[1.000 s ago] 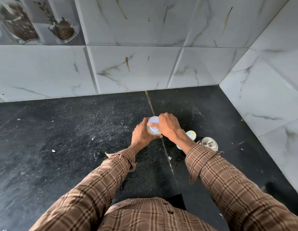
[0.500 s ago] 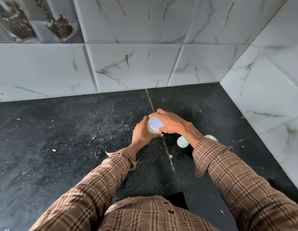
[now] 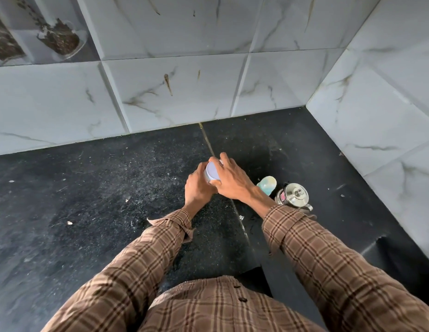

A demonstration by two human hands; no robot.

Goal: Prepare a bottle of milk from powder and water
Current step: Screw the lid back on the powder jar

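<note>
Tin (image 3: 212, 174) of powder sits mid-counter (image 3: 89, 200), your left hand (image 3: 196, 188) wrapped round its wall, right hand (image 3: 231, 179) gripping the lid rim. Likely light, smooth, slippery: hold low, twist at the rim. Bottle (image 3: 267, 185) lies just right.

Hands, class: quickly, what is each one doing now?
Left hand: grips the tin from the side.
Right hand: curled over the tin's lid.

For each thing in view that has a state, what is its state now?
Small tin: lid on, held on the counter.
Left hand: grips the tin's side.
Right hand: grips the tin's lid from above.
Baby bottle: on the counter, untouched; partly hidden.
Steel pot: lid on, upright.
</note>
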